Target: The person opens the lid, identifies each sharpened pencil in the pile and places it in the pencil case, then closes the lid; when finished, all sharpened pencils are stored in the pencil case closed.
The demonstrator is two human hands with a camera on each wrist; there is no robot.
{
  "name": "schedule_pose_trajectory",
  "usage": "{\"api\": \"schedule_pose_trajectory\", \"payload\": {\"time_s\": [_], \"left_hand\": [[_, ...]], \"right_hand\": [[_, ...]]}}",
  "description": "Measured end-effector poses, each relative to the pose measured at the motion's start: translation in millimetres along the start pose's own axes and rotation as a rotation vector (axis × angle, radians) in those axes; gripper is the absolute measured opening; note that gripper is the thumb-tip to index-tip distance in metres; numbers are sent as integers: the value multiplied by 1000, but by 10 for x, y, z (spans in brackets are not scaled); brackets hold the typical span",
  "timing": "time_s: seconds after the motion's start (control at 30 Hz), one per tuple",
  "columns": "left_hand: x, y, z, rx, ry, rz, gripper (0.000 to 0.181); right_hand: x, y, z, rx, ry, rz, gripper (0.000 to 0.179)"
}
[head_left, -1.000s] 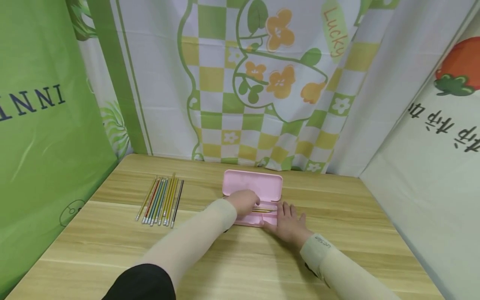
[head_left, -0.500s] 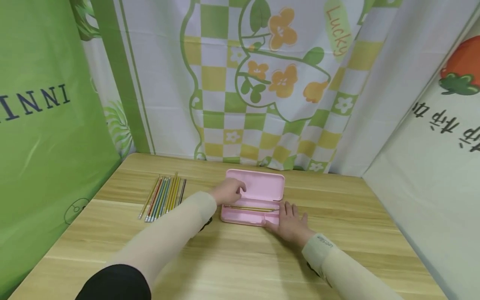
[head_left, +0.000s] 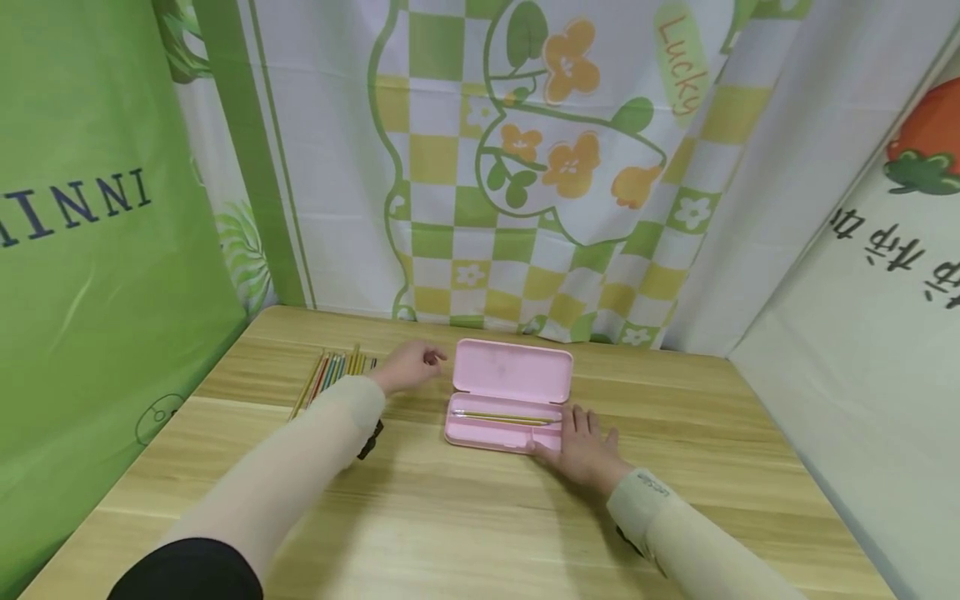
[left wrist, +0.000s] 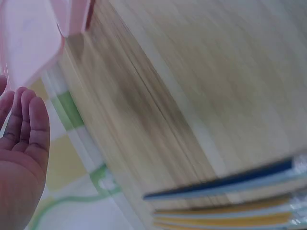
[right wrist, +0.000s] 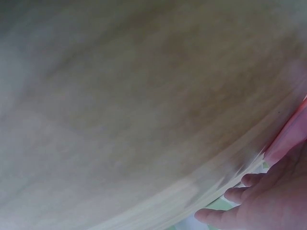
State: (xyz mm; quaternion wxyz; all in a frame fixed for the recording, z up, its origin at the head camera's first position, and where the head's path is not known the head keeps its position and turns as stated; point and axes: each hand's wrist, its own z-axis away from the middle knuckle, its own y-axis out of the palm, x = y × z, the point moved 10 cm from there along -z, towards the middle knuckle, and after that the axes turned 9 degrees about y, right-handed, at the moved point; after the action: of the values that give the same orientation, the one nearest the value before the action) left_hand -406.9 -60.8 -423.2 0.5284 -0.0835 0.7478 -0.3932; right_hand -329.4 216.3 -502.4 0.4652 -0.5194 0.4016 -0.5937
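The left hand (head_left: pixel 411 367) has moved off the open pink pencil case (head_left: pixel 514 372) and hangs over the bench (head_left: pixel 420 517), near the loose pencils (head_left: pixel 331 372); its fingers curve loosely, holding nothing. The yellow pencils (head_left: pixel 502 417) now show fully in the case's rear section, seemingly released. The right hand (head_left: pixel 587 450) stays at the case's right end, fingers spread.

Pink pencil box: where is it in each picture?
Head: the pink pencil box lies open just right of centre, below the middle.
Left wrist: top left corner, cut off by the picture's edge.
Right wrist: only a pink piece, at the right edge above the right hand.
Shared landmark: the wooden table, in all three.
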Motion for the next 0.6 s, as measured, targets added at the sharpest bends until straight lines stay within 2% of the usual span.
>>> {"api": "schedule_pose_trajectory", "payload": {"time_s": [0.13, 0.4, 0.6], "left_hand": [[140, -123, 75, -24, -44, 75, 40], [261, -411, 340, -65, -109, 218, 45], [557, -669, 514, -107, -156, 267, 47]], "right_hand": [[8, 0, 18, 14, 5, 7, 120], [87, 1, 56, 2, -12, 10, 117], [132, -20, 95, 21, 1, 7, 112]]}}
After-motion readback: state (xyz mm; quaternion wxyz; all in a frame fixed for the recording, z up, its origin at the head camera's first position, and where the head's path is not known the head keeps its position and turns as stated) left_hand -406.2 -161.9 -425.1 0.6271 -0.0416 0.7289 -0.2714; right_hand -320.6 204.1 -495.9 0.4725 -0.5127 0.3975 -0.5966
